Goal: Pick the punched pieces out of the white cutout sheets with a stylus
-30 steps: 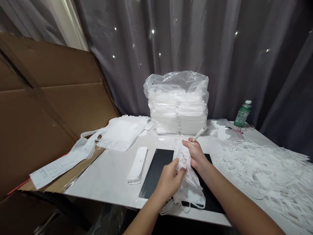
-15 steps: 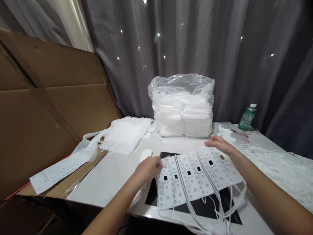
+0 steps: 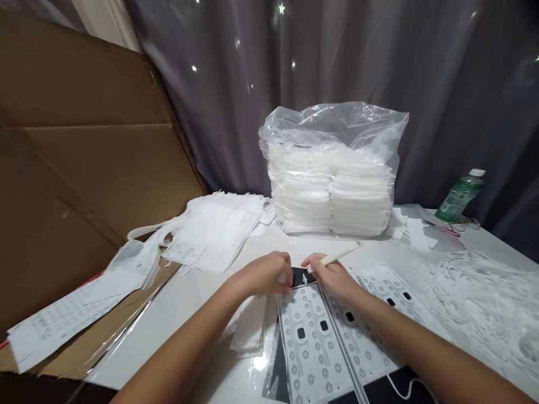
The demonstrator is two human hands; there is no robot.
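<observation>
Our strips [image 3: 314,342] lie flat on the mat [image 3: 272,379], long axis running from us to both hands. The left hand [image 3: 265,275] curls onto their far end, grip unclear. The right hand [image 3: 332,279] clutches a pen [image 3: 337,257]. Beyond it stands a bag [image 3: 332,179].

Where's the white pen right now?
Head view, centre of the table: the white pen is held in the right hand, sticking out rightward toward the plastic bag, just beyond the dotted white sheets.
</observation>
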